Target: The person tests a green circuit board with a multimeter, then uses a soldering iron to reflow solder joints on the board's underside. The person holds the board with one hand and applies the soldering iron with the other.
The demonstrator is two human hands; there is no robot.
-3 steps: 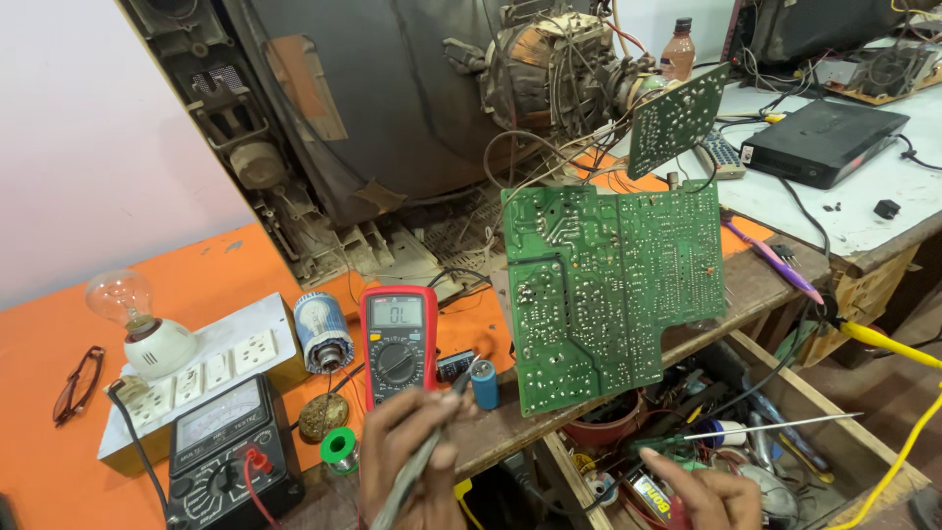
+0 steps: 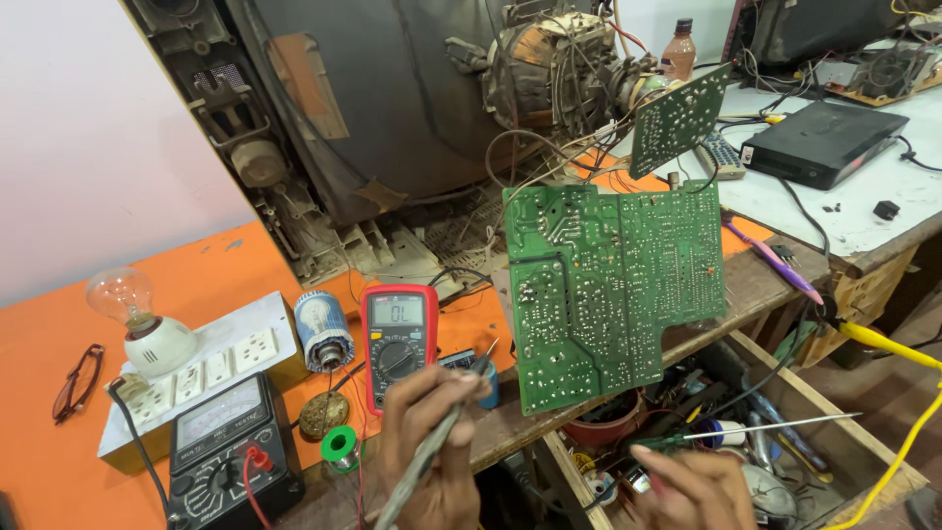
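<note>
Head view: left hand (image 2: 432, 447) fingers pinched round soldering iron (image 2: 439, 437), tip raised just beside green circuit board (image 2: 613, 285) propped at workbench (image 2: 756, 280) front edge, right hand (image 2: 692, 488) fingers loosely curled over open drawer (image 2: 785, 393), apparently mid-soldering, needing steady tip placement next.

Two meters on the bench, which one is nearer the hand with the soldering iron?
The red digital multimeter, standing just above the left hand. The black analogue meter with the needle dial lies farther left.
</note>
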